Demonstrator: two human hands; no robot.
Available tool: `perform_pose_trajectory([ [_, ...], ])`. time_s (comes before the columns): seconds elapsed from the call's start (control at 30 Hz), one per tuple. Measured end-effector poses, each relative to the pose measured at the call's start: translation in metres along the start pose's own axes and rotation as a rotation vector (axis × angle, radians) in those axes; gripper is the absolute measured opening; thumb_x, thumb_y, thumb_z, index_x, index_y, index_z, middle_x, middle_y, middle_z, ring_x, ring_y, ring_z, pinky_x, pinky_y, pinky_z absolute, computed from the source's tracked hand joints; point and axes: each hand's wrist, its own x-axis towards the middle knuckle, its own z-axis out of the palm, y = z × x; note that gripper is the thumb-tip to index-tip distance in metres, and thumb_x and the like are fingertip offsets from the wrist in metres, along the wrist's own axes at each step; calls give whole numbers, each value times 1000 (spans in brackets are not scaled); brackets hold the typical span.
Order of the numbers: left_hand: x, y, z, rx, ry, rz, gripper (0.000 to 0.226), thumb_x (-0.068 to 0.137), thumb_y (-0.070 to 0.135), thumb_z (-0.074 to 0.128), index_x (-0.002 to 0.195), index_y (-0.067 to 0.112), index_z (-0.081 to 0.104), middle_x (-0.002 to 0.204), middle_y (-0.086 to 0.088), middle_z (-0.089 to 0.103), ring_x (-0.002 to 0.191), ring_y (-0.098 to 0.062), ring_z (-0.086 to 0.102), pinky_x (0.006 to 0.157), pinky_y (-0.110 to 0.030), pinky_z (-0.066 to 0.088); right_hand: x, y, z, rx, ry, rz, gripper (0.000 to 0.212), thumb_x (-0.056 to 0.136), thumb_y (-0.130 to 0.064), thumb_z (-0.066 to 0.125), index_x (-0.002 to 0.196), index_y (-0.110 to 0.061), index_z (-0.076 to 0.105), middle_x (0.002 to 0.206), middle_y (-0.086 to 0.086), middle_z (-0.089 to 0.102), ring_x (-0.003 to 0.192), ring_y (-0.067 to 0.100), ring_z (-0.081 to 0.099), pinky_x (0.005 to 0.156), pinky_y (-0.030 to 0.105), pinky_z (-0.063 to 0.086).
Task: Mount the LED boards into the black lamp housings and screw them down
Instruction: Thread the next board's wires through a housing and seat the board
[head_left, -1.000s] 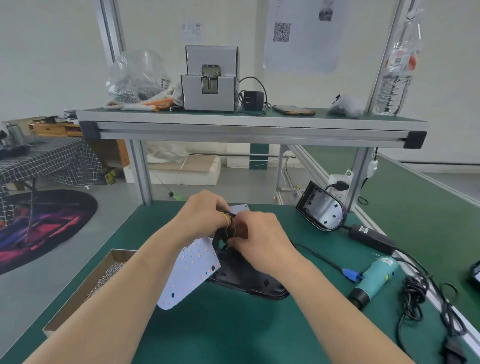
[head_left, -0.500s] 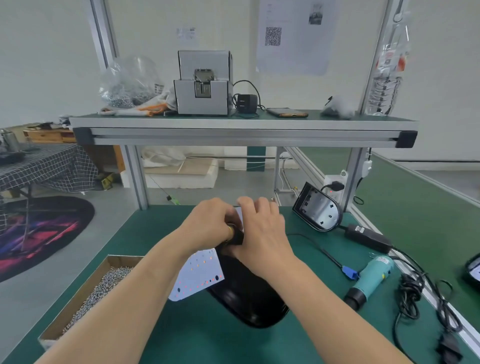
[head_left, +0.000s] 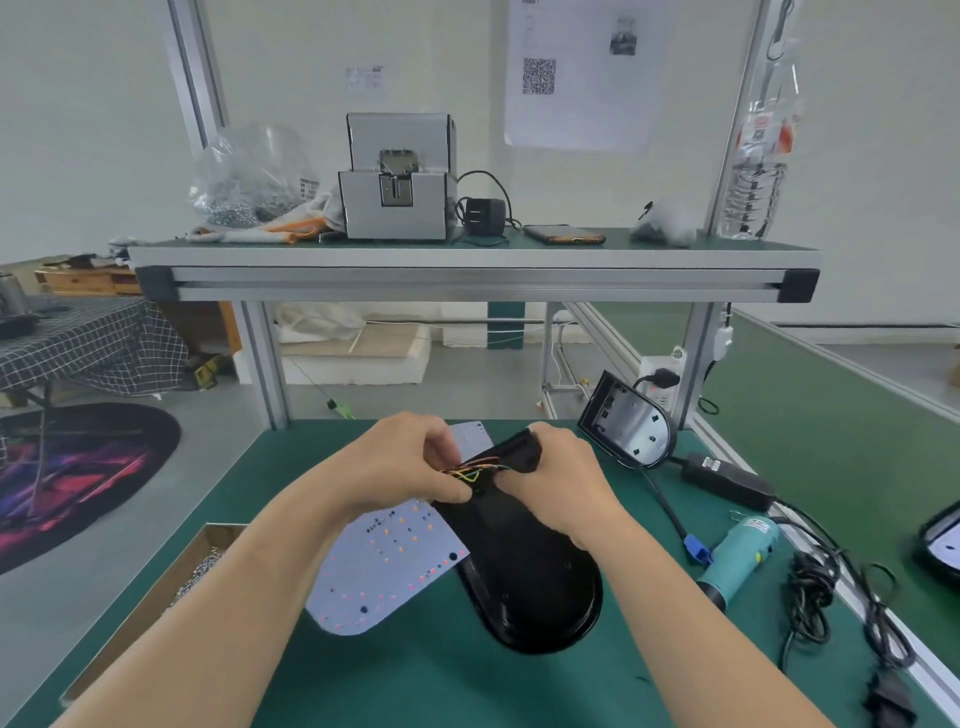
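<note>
On bench (head_left: 415, 686), centre: black lamp housing (head_left: 524, 566), likely rigid, light, glossy so slippery; hold by neck. R hand (head_left: 558, 483) grips neck end. L hand (head_left: 400, 462) pinches coloured wires (head_left: 470, 470). LED board (head_left: 389, 566) against housing's L side; thin, prob. fragile, take by edges.

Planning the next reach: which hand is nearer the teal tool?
Right. The right hand grips the black housing, left of the teal tool; the left hand, pinching wires, is farther left.

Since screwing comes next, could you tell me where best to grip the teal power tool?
Probably round the middle of the teal power tool, from above with the right hand: it lies on the green mat, its round body exposed on top, black nose nearest the person.
</note>
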Motion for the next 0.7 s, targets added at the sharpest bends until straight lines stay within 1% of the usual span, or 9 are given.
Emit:
perform_pose_trajectory([
  [0.07, -4, -8, 2, -53, 22, 5, 41, 66, 33, 90, 99, 28, 67, 98, 13, 69, 84, -9, 67, 75, -28, 55, -2, 5, 4, 68, 54, 25, 21, 77, -27, 78, 79, -27, 57, 83, -10, 63, 74, 4, 57, 53, 19, 35],
  [0.17, -13, -27, 8, -73, -6, -7, 54, 63, 39, 91, 108, 34, 61, 103, 21, 69, 90, 1, 65, 83, -27, 52, -4, 10, 1, 275, 153, 99, 17, 70, -27, 77, 83, -25, 66, 82, -9, 70, 76, 12, 65, 60, 28, 50],
  [0.2, -17, -34, 9, -107, -37, -37, 57, 64, 38, 90, 111, 31, 60, 105, 16, 72, 95, -3, 67, 88, -31, 53, -5, 11, -1, 337, 175, 123, 20, 67, -29, 76, 84, -24, 68, 82, -8, 72, 78, 14, 68, 66, 34, 56],
  [0.27, -25, -47, 10, -261, -122, -95, 53, 67, 33, 87, 112, 17, 64, 104, -4, 76, 97, -23, 72, 92, -44, 56, -7, 13, -4, 423, 195, 155, 27, 61, -30, 75, 87, -23, 69, 84, -7, 74, 81, 16, 71, 75, 43, 60],
  [0.33, -32, -52, 11, -464, -153, -110, 46, 69, 34, 86, 106, 10, 73, 105, -15, 75, 94, -32, 73, 83, -43, 59, -12, 16, -1, 432, 198, 150, 24, 63, -27, 77, 85, -22, 68, 81, -8, 74, 79, 15, 70, 75, 44, 60],
  [0.4, -37, -49, 18, -648, -161, -116, 41, 70, 34, 87, 103, 11, 76, 106, -12, 75, 91, -26, 73, 73, -34, 57, -19, 18, 7, 402, 197, 128, 19, 70, -21, 79, 77, -20, 62, 69, -9, 67, 67, 13, 62, 63, 40, 56],
  [0.5, -42, -42, 41, -832, -256, -82, 32, 78, 24, 81, 106, 10, 76, 108, -10, 74, 97, -25, 71, 78, -31, 56, -29, 20, 20, 346, 218, 77, 29, 74, -18, 81, 70, -18, 52, 60, -9, 56, 54, 5, 45, 54, 29, 41],
  [0.6, -47, -38, 58, -892, -197, -51, 31, 79, 18, 78, 109, 10, 75, 115, -17, 72, 100, -27, 71, 82, -32, 56, -42, 18, 23, 337, 247, 37, 32, 76, -19, 81, 69, -21, 50, 59, -18, 60, 53, -1, 49, 50, 14, 37],
  [0.7, -50, -39, 62, -916, -153, -38, 34, 79, 18, 75, 112, 7, 73, 118, -21, 70, 103, -31, 70, 83, -35, 57, -57, 15, 22, 399, 156, -12, 20, 75, -26, 70, 80, -23, 51, 72, -30, 62, 61, -7, 52, 58, 9, 40],
])
